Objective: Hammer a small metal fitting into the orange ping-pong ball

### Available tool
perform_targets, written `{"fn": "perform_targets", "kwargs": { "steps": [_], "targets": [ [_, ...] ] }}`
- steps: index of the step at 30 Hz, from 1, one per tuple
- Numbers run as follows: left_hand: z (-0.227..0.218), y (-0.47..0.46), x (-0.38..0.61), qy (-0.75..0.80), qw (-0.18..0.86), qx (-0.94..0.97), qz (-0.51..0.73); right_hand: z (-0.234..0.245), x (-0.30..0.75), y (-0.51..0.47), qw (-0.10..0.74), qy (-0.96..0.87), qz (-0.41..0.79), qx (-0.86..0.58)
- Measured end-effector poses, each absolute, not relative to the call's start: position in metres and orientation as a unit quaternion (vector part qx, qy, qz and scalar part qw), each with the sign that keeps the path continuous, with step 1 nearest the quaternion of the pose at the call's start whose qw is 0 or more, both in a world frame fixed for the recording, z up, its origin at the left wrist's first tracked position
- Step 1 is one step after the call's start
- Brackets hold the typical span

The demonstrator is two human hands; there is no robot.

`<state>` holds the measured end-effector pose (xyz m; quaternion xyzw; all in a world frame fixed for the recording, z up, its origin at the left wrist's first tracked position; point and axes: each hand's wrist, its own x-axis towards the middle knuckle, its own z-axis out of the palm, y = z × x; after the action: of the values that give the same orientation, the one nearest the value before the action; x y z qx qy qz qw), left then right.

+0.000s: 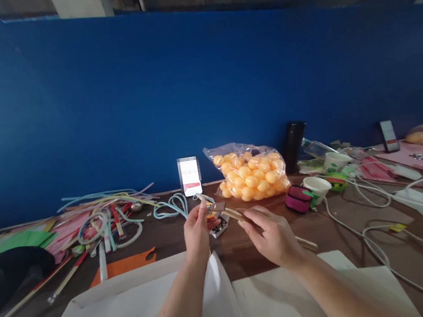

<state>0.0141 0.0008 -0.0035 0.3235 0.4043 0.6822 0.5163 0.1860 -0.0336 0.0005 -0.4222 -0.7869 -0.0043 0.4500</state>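
Pinches x2: L hand (197, 233) on 1 sm. orange item (211, 213), R hand (274, 231) on brown stick(s) (234, 214), no. unclear

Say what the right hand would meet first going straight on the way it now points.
Probably the left hand, beyond the slim brown item in the right hand; depth is unclear from this one view.

Phone screen (191, 182) is pixelated, illegible. Left edge cuts off dark round object (16, 264). Left hand (198, 234) partly hides small box (221, 231) (contents too small to identify).
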Motion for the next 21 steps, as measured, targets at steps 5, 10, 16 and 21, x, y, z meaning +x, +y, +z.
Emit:
{"fn": "perform_targets", "kwargs": {
  "steps": [5, 10, 16, 21],
  "targets": [
    [-0.0038, 0.0012, 0.0140, 0.412, 0.503, 0.331, 0.683, 0.0000, 0.1857, -0.0331, 0.456, -0.786, -0.011, -0.417],
    [-0.0062, 0.0028, 0.0131, 0.418, 0.499, 0.331, 0.683, -0.0005, 0.1858, -0.0325, 0.448, -0.788, -0.010, -0.423],
    [-0.0056, 0.0021, 0.0141, 0.424, 0.497, 0.332, 0.680, -0.0005, 0.1851, -0.0326, 0.447, -0.788, -0.008, -0.423],
    [-0.0053, 0.0012, 0.0137, 0.420, 0.496, 0.339, 0.681, -0.0014, 0.1850, -0.0325, 0.451, -0.790, -0.002, -0.414]
  ]
}}
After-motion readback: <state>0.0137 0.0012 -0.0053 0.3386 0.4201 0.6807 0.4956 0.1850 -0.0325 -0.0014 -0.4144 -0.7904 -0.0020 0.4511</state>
